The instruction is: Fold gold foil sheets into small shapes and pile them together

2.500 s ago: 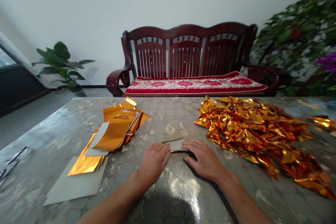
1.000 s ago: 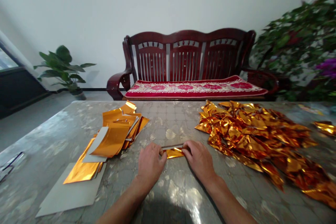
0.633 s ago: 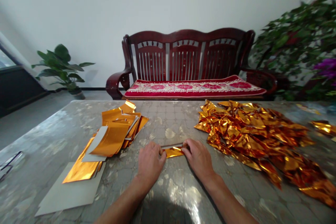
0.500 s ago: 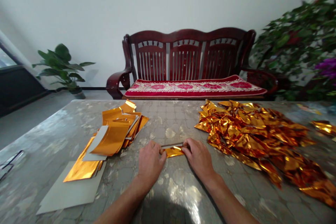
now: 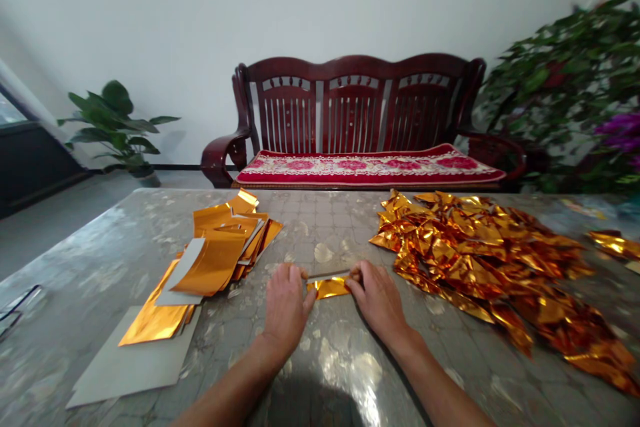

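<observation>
Between my hands, near the middle of the table, is a narrow folded strip of gold foil paper (image 5: 330,287). My left hand (image 5: 287,300) pinches its left end, thumb along the near side. At the right end, my right hand (image 5: 376,297) grips it with fingers curled and thumb in front. A greyish edge shows along the far side of the strip. To the left lies a loose stack of gold foil paper sheets (image 5: 220,260), some with pale backs. On the right spreads a large heap of folded gold foil pieces (image 5: 465,240).
Pale grey sheets (image 5: 140,360) lie under the stack at the left. Glasses (image 5: 17,310) rest at the table's (image 5: 320,353) left edge. Clear plastic (image 5: 583,210) sits at the far right. A wooden bench (image 5: 355,107) stands beyond, with potted plants on both sides.
My left hand's fingers have shifted slightly along the strip's left end. My right hand keeps its hold almost unmoved. The camera view has shifted a little.
</observation>
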Demonstrator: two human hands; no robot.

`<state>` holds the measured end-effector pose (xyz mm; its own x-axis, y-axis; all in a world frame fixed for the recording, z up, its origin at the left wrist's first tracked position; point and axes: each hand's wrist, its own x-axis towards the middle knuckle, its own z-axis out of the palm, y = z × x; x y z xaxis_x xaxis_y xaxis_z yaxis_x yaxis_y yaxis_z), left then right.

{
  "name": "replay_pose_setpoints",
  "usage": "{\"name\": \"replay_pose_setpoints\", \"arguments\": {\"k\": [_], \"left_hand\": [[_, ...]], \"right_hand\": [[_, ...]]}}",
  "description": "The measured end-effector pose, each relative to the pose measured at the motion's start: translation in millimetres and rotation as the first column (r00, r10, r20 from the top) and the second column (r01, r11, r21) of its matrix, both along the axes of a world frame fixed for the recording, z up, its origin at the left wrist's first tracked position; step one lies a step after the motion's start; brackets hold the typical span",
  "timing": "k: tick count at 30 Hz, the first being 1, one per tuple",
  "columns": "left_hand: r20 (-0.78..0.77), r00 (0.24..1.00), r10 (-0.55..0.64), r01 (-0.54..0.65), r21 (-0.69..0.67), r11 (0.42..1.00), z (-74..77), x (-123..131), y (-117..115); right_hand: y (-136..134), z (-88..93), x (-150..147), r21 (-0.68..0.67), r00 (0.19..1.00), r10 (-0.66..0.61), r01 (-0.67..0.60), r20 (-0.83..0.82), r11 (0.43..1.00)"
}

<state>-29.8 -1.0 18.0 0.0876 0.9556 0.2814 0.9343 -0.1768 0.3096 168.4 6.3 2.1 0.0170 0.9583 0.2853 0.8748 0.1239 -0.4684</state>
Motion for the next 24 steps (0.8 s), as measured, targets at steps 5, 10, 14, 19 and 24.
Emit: {"name": "replay_pose_setpoints", "arguments": {"k": [5, 10, 14, 19, 24], "left_hand": [[-0.172, 0.979, -0.112, 0.131, 0.101, 0.986, -1.0, 4, -3], [-0.235, 0.902, -0.363, 0.380, 0.031, 0.924, -6.4, 6, -1], [-0.181, 0.849, -0.496, 0.501, -0.024, 0.865, -5.1, 5, -1], [-0.216, 0.797, -0.564, 0.567, -0.054, 0.822, -9.7, 1, -6], [-0.281, 0.745, -0.605, 0.618, -0.048, 0.784, -12.2, -4, -14]], "right_hand": [[-1, 1.0, 0, 0.007, 0.999, -0.002, 0.002, 0.050, 1.000], [-4, 2.2, -1, 0.070, 0.986, 0.049, -0.061, 0.161, 0.996], [-6, 4.3, -2, 0.097, 0.964, 0.065, -0.093, 0.259, 0.991], [-7, 4.9, -2, 0.094, 0.963, 0.077, -0.104, 0.258, 0.990], [-5, 8.4, 0, 0.067, 0.981, 0.084, -0.097, 0.175, 0.993]]}}
